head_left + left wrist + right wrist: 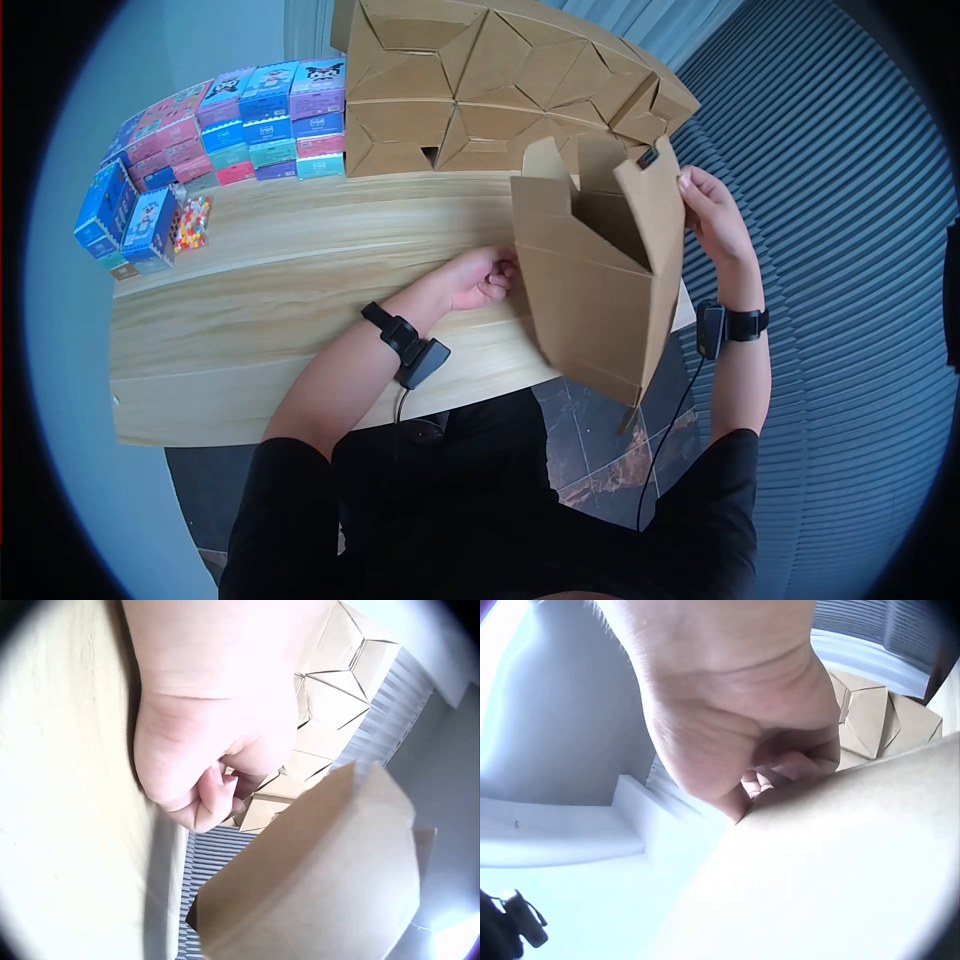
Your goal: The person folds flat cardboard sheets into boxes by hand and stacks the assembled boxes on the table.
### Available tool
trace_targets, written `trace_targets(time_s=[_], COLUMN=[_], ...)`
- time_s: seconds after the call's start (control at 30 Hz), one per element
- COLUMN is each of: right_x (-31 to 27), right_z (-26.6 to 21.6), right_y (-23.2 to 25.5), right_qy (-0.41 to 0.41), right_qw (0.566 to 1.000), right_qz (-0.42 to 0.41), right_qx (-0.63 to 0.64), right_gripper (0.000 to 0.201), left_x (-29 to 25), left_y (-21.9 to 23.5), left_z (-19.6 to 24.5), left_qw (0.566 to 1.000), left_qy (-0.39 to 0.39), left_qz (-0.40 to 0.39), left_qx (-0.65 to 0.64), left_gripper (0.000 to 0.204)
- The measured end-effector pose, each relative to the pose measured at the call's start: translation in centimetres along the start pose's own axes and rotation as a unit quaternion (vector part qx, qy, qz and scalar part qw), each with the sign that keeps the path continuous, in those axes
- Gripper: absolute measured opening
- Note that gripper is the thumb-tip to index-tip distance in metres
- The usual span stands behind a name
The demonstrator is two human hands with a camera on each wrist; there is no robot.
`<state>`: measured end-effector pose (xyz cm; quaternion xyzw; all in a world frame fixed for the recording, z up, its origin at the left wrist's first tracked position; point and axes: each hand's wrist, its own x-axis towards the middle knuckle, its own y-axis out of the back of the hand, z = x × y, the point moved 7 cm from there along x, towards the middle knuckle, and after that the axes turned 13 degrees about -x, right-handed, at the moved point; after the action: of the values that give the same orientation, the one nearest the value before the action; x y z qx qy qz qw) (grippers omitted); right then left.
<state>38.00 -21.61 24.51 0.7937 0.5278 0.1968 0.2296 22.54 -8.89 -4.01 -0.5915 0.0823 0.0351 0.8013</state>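
Note:
An open brown cardboard box (590,300) stands tilted at the table's right front, its top flaps raised and its lower corner past the table edge. With thumb and fingers my right hand (715,215) pinches the box's right upper edge; the right wrist view has this hand (742,727) at the cardboard's edge. My left hand (482,278) rests on the table just left of the box, fingers curled. In the left wrist view that hand (214,750) is bent into a loose fist with nothing seen in it, and the box (315,885) is beside it.
Several open cardboard boxes (400,125) are stacked along the back of the wooden table (300,240). Colourful small boxes (268,105) are piled at the back left, with a bag of bright beads (192,222) near them. A ribbed wall (830,300) borders the right side.

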Motion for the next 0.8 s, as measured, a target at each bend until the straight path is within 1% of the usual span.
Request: trace_targets(time_s=[0.03, 0.07, 0.1, 0.13, 0.17, 0.2, 0.23, 0.27, 0.3, 0.33, 0.37, 0.43, 0.47, 0.53, 0.57, 0.63, 0.67, 0.73, 0.77, 0.8], right_x=[-0.1, -0.2, -0.2, -0.1, 0.1, 0.6, 1.1, 1.4, -0.6, -1.4, -1.0, -0.8, -0.6, 0.1, 0.5, 1.1, 1.6, 2.6, 3.2, 3.8], right_z=[-0.5, -0.9, -1.1, -1.1, -1.1, -0.6, 0.1, 0.2, -1.8, -3.4, -3.5, -3.8, -4.0, -3.8, -3.7, -3.6, -3.6, -3.7, -4.0, -4.2], right_y=[-0.2, -0.5, -1.0, -1.3, -1.5, -1.8, -2.1, -2.4, -4.4, -5.3, -5.3, -6.6, -7.2, -8.6, -9.3, -10.9, -11.7, -13.7, -14.8, -15.9], right_qy=[0.005, 0.01, 0.012, 0.002, -0.008, -0.007, 0.01, 0.028, -0.046, 0.019, 0.023, 0.029, 0.033, 0.035, 0.035, 0.04, 0.041, 0.043, 0.044, 0.045], right_qw=[1.0, 0.999, 0.999, 0.997, 0.994, 0.994, 0.987, 0.977, 0.947, 0.944, 0.943, 0.941, 0.939, 0.933, 0.93, 0.923, 0.92, 0.915, 0.912, 0.91], right_qz=[0.0, 0.001, -0.003, 0.007, 0.016, 0.014, 0.003, -0.006, 0.117, 0.104, 0.101, 0.092, 0.088, 0.077, 0.07, 0.061, 0.053, 0.036, 0.026, 0.016], right_qx=[0.019, 0.039, 0.038, 0.075, 0.111, 0.112, 0.161, 0.21, 0.296, 0.312, 0.316, 0.326, 0.331, 0.349, 0.358, 0.377, 0.385, 0.4, 0.407, 0.413], right_gripper=[0.021, 0.021, 0.021, 0.02, 0.019, 0.019, 0.018, 0.018, 0.019, 0.019, 0.019, 0.019, 0.019, 0.019, 0.019, 0.019, 0.019, 0.019, 0.019, 0.019], left_x=[0.1, -0.5, -1.6, -2.4, -2.2, -1.4, -0.8, -0.5, -0.3, -0.5, -1.0, -2.5, -4.1, -8.4, -10.3, -14.2, -16.1, -19.9, -21.4, -22.6], left_y=[0.3, -0.8, -2.4, -3.1, -2.7, -2.1, -1.5, -0.8, -0.4, -0.4, -0.4, -0.1, -0.9, -3.6, -3.9, -4.7, -4.6, -4.3, -3.1, -1.8], left_z=[0.2, -0.1, -0.1, 0.2, 0.4, 0.4, 0.1, 0.1, 0.2, 0.6, 1.1, 2.0, 2.7, 4.2, 4.6, 6.2, 6.6, 7.3, 7.7, 7.9], left_qw=[1.0, 1.0, 0.998, 0.996, 0.995, 0.997, 0.997, 0.997, 0.997, 0.996, 0.995, 0.989, 0.988, 0.972, 0.971, 0.979, 0.978, 0.971, 0.969, 0.972], left_qy=[-0.016, -0.02, -0.046, -0.073, -0.077, -0.07, -0.062, -0.063, -0.054, -0.047, -0.051, -0.061, -0.065, -0.098, -0.101, -0.134, -0.138, -0.173, -0.178, -0.179], left_qz=[0.007, 0.008, 0.031, 0.054, 0.055, 0.029, 0.004, 0.006, 0.001, -0.003, 0.002, 0.008, 0.012, 0.06, 0.069, 0.023, 0.031, 0.033, 0.041, 0.022], left_qx=[0.007, 0.006, 0.015, 0.024, 0.023, 0.034, 0.046, 0.047, 0.063, 0.081, 0.085, 0.135, 0.141, 0.205, 0.208, 0.15, 0.153, 0.164, 0.166, 0.149], left_gripper=[0.017, 0.017, 0.02, 0.023, 0.023, 0.023, 0.024, 0.024, 0.024, 0.023, 0.023, 0.035, 0.035, 0.04, 0.04, 0.05, 0.05, 0.059, 0.059, 0.058])
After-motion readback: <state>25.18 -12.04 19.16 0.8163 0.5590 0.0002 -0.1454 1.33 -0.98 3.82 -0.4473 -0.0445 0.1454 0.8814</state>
